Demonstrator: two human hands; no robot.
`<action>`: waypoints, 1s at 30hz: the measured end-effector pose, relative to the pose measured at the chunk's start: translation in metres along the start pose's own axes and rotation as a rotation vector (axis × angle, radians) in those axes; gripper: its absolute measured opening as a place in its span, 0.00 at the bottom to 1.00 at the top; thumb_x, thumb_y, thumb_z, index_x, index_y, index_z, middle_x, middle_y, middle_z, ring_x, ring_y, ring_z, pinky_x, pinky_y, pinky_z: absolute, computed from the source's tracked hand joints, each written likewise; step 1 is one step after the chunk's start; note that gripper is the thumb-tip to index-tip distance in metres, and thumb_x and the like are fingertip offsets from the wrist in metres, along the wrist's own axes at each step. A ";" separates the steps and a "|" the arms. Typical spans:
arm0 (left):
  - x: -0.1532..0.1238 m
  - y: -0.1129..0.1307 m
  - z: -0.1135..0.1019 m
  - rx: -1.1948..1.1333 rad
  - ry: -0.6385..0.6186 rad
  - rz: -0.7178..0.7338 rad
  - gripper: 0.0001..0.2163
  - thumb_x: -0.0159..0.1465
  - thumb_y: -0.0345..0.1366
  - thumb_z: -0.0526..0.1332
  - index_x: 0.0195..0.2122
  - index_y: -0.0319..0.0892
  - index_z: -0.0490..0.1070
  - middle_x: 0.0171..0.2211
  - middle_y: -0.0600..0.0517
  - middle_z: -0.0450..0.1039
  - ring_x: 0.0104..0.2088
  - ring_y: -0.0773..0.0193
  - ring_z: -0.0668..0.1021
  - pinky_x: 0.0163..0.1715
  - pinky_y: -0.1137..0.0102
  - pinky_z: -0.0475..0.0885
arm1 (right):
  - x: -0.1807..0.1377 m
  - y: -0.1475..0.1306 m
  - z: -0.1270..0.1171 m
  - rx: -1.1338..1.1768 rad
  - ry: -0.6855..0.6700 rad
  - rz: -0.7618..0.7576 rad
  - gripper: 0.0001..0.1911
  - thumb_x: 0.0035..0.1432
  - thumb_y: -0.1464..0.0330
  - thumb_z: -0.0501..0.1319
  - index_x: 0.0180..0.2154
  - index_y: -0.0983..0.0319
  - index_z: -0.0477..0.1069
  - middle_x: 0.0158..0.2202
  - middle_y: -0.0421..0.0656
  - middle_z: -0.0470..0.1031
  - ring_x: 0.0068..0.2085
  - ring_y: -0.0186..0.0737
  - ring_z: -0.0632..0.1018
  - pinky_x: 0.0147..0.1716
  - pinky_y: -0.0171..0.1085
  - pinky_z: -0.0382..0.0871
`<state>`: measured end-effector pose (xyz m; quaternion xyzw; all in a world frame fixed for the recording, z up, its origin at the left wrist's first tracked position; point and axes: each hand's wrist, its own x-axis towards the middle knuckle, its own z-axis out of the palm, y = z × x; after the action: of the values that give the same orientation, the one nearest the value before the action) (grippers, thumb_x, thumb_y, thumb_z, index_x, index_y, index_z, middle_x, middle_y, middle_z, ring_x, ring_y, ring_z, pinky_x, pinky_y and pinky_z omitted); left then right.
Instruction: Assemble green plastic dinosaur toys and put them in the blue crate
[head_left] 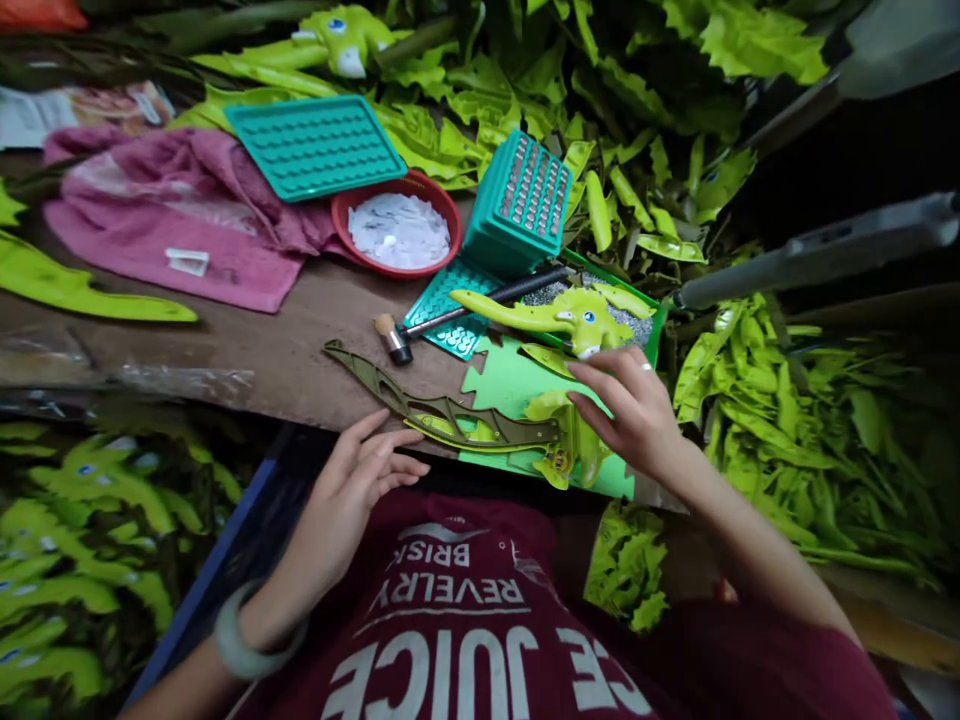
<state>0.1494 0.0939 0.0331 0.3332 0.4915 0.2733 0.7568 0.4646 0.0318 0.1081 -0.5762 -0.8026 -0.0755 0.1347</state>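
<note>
My left hand (352,490) rests at the near table edge, fingers stretched and apart, fingertips just short of a dark olive blade-shaped plastic piece (442,408). My right hand (630,405) hovers with fingers spread over a lime-green toy part (559,445) lying on a green sheet (510,385); it grips nothing. A lime-green dragon-head toy sword (559,312) lies just beyond the right hand.
A red bowl (435,192) of white round stickers, a teal tray (315,145), a teal box (521,205) of small discs, a black-handled tool (480,300) and a pink towel (180,215) sit on the table. Green toy parts (787,420) are heaped around.
</note>
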 end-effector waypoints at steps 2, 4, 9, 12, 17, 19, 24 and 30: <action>-0.002 -0.002 -0.004 0.160 0.067 0.164 0.19 0.67 0.45 0.65 0.55 0.46 0.65 0.47 0.50 0.77 0.34 0.64 0.81 0.37 0.66 0.79 | -0.033 -0.011 -0.014 0.065 -0.023 0.065 0.23 0.65 0.74 0.60 0.60 0.60 0.65 0.42 0.49 0.73 0.41 0.45 0.74 0.39 0.43 0.71; -0.003 -0.003 -0.003 0.408 0.105 0.472 0.13 0.68 0.39 0.63 0.53 0.47 0.68 0.45 0.51 0.75 0.36 0.65 0.80 0.38 0.68 0.78 | -0.056 -0.016 -0.020 0.079 -0.024 0.134 0.21 0.64 0.75 0.60 0.58 0.60 0.67 0.41 0.49 0.75 0.40 0.45 0.75 0.38 0.42 0.71; 0.004 -0.007 0.037 1.103 -0.318 1.326 0.15 0.67 0.32 0.64 0.55 0.46 0.72 0.48 0.48 0.78 0.51 0.58 0.78 0.53 0.63 0.74 | -0.053 -0.010 -0.008 0.082 0.066 0.188 0.18 0.63 0.75 0.61 0.54 0.58 0.71 0.41 0.49 0.76 0.40 0.45 0.75 0.39 0.43 0.71; 0.013 -0.021 0.066 1.269 -0.460 1.469 0.17 0.71 0.37 0.62 0.60 0.41 0.70 0.57 0.44 0.76 0.60 0.54 0.74 0.60 0.59 0.69 | -0.025 0.000 -0.001 0.063 0.089 0.100 0.13 0.65 0.74 0.59 0.51 0.59 0.72 0.41 0.48 0.76 0.40 0.44 0.74 0.39 0.42 0.71; 0.023 -0.040 0.082 1.373 -0.477 1.411 0.18 0.73 0.39 0.59 0.60 0.37 0.70 0.62 0.41 0.72 0.62 0.52 0.72 0.60 0.57 0.68 | 0.027 0.023 0.017 -0.011 0.083 0.029 0.11 0.68 0.70 0.57 0.50 0.62 0.72 0.43 0.50 0.75 0.43 0.45 0.72 0.41 0.43 0.69; 0.022 -0.042 0.083 1.404 -0.468 1.412 0.17 0.73 0.39 0.58 0.59 0.36 0.71 0.62 0.42 0.72 0.63 0.53 0.72 0.60 0.57 0.68 | 0.045 0.033 0.031 -0.072 -0.016 0.000 0.14 0.68 0.67 0.57 0.53 0.63 0.71 0.47 0.52 0.74 0.46 0.49 0.71 0.43 0.45 0.68; 0.018 -0.035 0.075 1.419 -0.475 1.483 0.18 0.74 0.38 0.57 0.61 0.34 0.69 0.64 0.43 0.70 0.65 0.53 0.70 0.61 0.58 0.69 | 0.069 0.050 0.060 -0.169 -0.227 -0.144 0.21 0.69 0.71 0.53 0.61 0.64 0.67 0.45 0.53 0.74 0.44 0.48 0.70 0.41 0.43 0.65; 0.034 0.003 0.008 1.217 -0.183 1.370 0.20 0.68 0.25 0.55 0.61 0.33 0.68 0.63 0.40 0.71 0.67 0.53 0.67 0.64 0.57 0.67 | 0.076 0.038 0.038 0.059 0.068 -0.252 0.34 0.67 0.73 0.59 0.71 0.54 0.55 0.48 0.50 0.71 0.46 0.46 0.72 0.43 0.44 0.69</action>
<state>0.1693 0.1187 0.0191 0.9124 0.1841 0.3288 0.1598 0.4729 0.1232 0.0932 -0.4636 -0.8655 -0.0879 0.1679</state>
